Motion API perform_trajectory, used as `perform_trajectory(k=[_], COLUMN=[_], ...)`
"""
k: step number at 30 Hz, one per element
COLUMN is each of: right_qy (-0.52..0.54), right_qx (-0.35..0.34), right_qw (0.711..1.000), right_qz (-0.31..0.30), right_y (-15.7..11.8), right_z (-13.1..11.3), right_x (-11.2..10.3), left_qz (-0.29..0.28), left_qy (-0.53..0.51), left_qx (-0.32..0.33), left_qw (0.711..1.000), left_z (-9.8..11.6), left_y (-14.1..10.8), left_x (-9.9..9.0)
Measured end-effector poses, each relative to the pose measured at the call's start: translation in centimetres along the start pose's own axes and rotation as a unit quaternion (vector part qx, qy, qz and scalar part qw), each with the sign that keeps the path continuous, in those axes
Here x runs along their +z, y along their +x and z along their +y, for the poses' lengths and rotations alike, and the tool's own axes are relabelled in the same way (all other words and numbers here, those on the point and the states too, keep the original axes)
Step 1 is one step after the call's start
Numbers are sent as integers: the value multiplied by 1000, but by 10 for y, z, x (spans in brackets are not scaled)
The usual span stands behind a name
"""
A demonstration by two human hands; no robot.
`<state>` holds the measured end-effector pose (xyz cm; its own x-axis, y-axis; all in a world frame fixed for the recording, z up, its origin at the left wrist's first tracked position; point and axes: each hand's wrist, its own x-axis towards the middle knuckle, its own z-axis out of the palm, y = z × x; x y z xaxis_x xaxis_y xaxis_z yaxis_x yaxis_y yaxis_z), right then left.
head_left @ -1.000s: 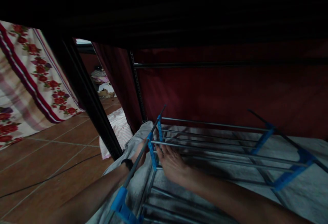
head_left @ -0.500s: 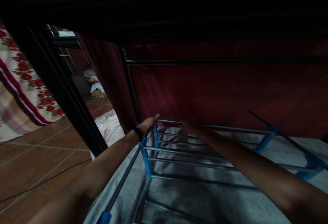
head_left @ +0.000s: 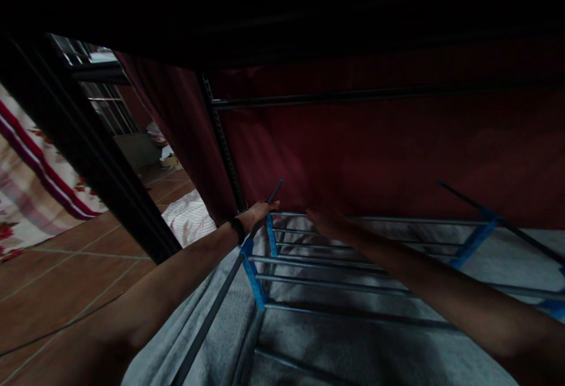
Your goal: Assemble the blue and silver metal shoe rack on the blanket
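Observation:
A shoe rack of grey metal tubes joined by blue plastic connectors lies across grey cloth. My left hand, with a black band at the wrist, closes on its far left corner, at the blue connector under a thin upright tube end. To the right of it my right hand holds the far horizontal tube. This hand is in shadow and its fingers show only in part. Another blue connector joins the tubes at the right end.
A dark post slants down at the left, and a dark overhang covers the top. Behind the rack hangs a dark red curtain, crossed by a metal bar. Floral fabric hangs over the tiled floor, where a cable lies.
The view has shifted slightly, and the rack's right end now appears farther right. My right hand sits a little nearer my left along the far tube. Both hands stay at the rack.

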<state>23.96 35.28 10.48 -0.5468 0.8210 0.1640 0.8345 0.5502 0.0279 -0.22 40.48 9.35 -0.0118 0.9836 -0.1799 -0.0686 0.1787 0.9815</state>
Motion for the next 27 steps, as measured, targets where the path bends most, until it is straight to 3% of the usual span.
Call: perform_trajectory(k=[8,27], right_qy=[-20,36], right_qx=[5,-17], right_qw=[1000,999], right_qz=[-11,-18], right_y=[-1,7], right_z=[1,8], right_x=[-6,2], left_qz=[-12,-13], left_qy=[63,68], left_qx=[3,23], left_qw=[998,997], left_z=[1,0], left_y=[-2,0], left_x=[-1,1])
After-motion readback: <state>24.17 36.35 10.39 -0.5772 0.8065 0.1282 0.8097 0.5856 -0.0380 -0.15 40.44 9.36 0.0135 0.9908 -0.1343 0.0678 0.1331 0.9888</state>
